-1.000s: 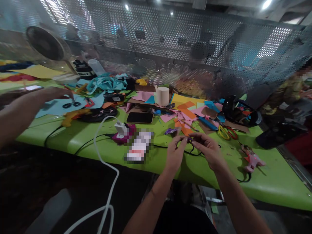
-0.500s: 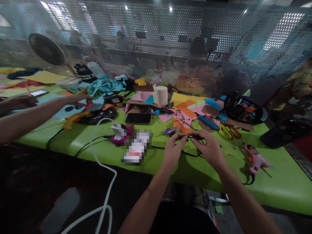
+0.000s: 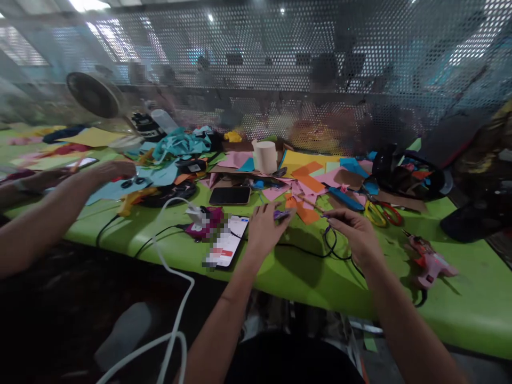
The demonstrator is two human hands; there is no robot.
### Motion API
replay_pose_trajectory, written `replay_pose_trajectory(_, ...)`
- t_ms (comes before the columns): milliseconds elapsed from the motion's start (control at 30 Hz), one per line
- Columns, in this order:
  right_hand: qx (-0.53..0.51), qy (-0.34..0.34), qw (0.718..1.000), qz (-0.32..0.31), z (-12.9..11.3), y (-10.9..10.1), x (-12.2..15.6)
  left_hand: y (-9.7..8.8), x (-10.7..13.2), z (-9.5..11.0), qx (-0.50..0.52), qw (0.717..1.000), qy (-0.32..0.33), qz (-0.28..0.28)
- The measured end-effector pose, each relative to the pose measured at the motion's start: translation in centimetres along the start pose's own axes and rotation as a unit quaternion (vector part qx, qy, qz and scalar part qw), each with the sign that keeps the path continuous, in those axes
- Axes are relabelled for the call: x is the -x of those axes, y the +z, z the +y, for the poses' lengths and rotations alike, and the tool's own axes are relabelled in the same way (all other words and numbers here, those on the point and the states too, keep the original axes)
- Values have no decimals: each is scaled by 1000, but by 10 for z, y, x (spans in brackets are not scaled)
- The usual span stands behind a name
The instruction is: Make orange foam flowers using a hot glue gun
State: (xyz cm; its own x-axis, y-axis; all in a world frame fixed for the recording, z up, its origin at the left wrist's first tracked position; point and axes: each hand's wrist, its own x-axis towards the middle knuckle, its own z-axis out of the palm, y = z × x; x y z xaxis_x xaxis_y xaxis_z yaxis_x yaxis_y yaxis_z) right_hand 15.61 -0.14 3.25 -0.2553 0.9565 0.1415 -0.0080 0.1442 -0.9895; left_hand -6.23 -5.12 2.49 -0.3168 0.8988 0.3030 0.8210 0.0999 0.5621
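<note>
My left hand (image 3: 266,226) reaches forward over the green table (image 3: 304,277), its fingertips touching a small purple paper piece (image 3: 281,214). Its fingers lie fairly flat and apart. My right hand (image 3: 354,234) hovers to the right with thumb and forefinger pinched on something small that I cannot make out. A black cable (image 3: 332,242) loops on the table just under that hand. An orange paper scrap (image 3: 307,214) lies between the two hands.
A phone with a lit screen (image 3: 228,246), a dark phone (image 3: 230,196), a charger with a white cable (image 3: 176,288), a pink glue gun (image 3: 430,261), scissors (image 3: 378,212), a white roll (image 3: 266,156) and several coloured paper scraps lie around. Another person's arm (image 3: 52,213) reaches in at the left. A fan (image 3: 94,96) stands behind.
My hands, held together pinching a small piece, have parted. The left hand has moved forward and left to the purple paper piece. The view has shifted a little.
</note>
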Motion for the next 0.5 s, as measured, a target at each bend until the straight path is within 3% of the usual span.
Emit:
replay_pose_trajectory(100,-51,22,998,11,2,0,-1,4,-10,-9,-131,988,-8,-77)
replay_pose_trajectory(200,-74,28,997,18,2,1,0,8,-14,-11,-179,977,-4,-115)
replay_pose_trajectory(400,-88,36,995,12,-1,2,3,4,-19,-15,-201,973,-6,-112)
replay_pose_trajectory(500,-91,33,995,9,-1,2,5,0,-25,-17,-230,970,-23,-78)
